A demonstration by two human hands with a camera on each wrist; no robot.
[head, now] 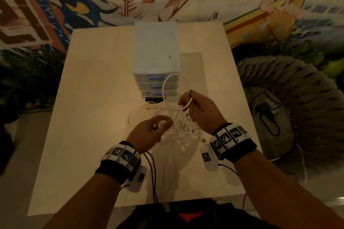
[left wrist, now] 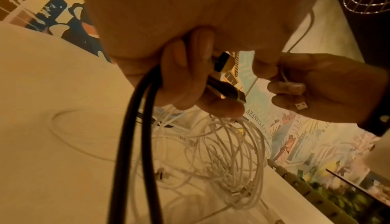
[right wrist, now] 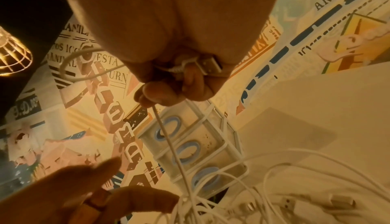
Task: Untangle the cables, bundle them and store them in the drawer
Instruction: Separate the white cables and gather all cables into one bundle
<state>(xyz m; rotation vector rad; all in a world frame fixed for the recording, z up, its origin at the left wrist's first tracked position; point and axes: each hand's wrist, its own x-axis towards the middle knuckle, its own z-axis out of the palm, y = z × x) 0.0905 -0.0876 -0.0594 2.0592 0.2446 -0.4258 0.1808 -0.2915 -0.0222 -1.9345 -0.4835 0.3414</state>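
A tangle of white cables [head: 183,126] lies on the pale table [head: 93,98] between my hands, in front of a white drawer unit [head: 155,50] with blue handles. My right hand [head: 186,102] is raised. It grips a white USB cable whose loop [head: 175,80] arcs up before the drawers, and the plug [right wrist: 209,64] lies in its palm. My left hand [head: 163,122] is lower, fingers curled round a doubled black cable [left wrist: 135,127] with gold-tipped plugs [left wrist: 223,61]. Its fingertips [left wrist: 227,112] touch the white tangle [left wrist: 227,161]. The drawers [right wrist: 190,146] look shut.
A lone white cable loop [head: 134,115] lies flat left of the tangle. The black cable [head: 153,176] trails to the table's near edge. On the floor at the right are a grey bag [head: 270,117] and a woven pouf [head: 297,83]. A mural wall stands behind.
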